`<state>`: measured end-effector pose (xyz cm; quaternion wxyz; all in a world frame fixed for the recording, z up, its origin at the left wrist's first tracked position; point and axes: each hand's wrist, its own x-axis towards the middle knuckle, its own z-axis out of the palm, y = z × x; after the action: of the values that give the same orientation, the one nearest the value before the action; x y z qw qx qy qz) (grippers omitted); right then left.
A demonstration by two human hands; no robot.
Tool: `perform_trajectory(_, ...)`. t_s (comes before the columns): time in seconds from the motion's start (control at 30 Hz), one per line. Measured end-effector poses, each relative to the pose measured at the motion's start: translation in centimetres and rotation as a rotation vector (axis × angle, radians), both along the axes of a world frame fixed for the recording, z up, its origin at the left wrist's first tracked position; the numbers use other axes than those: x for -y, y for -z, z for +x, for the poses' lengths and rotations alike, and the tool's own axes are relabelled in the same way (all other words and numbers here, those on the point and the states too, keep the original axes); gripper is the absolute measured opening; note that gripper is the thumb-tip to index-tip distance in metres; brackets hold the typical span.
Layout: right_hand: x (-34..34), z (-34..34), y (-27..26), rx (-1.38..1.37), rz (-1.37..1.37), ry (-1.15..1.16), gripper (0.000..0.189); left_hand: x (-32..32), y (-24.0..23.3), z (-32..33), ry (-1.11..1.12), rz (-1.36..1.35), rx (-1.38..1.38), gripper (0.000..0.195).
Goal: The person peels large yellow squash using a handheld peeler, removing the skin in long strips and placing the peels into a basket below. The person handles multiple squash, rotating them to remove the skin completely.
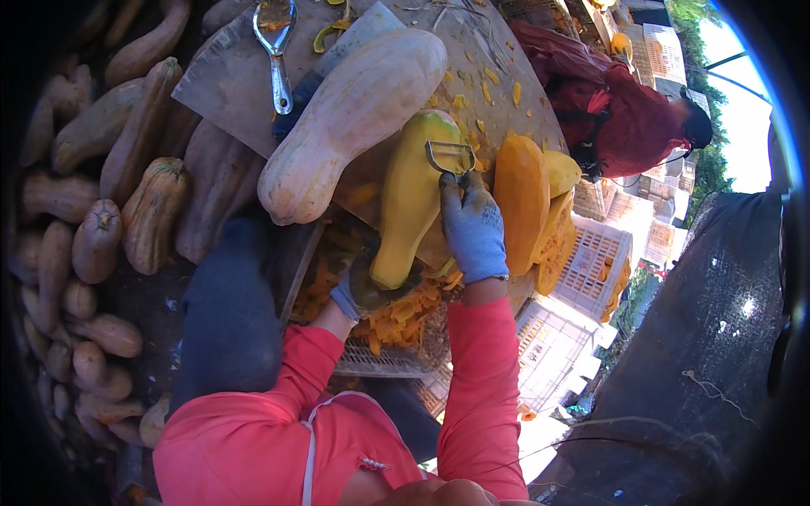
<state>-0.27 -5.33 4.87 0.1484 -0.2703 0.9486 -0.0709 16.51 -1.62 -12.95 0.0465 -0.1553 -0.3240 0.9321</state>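
My right hand [473, 221], in a blue and dark coated glove, grips a metal peeler [450, 155]. Its blade lies at the upper right side of a mostly peeled yellow squash [414, 202], which keeps some green at its top end. Under the squash's narrow lower end, my gloved left hand [373, 278] supports it. A large unpeeled pale squash [361, 114] lies just to the left on the table. Peeled orange squash pieces [521, 205] are on the right. At the top left, a metal scoop-like tool [276, 57] rests on a board, beside a wide-bladed knife [361, 44] partly hidden by the pale squash.
Below my hands stands a crate [380, 364] with orange peelings [402, 316]. Many unpeeled squashes [155, 215] are piled at the left. White plastic crates [591, 265] stand at the right. A person in dark red [633, 120] is at the upper right, beyond the table.
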Motion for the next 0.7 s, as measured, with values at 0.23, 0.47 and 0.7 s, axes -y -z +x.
perform_trajectory(0.23, -0.7, -2.2, -1.8, 0.067, -0.096, 0.164, 0.042, -0.6, 0.1, -0.3, 0.005, -0.19, -0.119, 0.063)
perform_trajectory(0.47, -8.7, 1.7, 0.7, -0.052, 0.057, -0.15, 0.026, -0.6, -1.5, -1.0, 0.076, -0.483, 0.109, 0.057)
perform_trajectory(0.7, -13.4, 5.6, -3.5, 0.119, 0.068, 0.066, 0.033, -1.7, -1.4, -1.6, 0.095, -0.608, 0.246, 0.051)
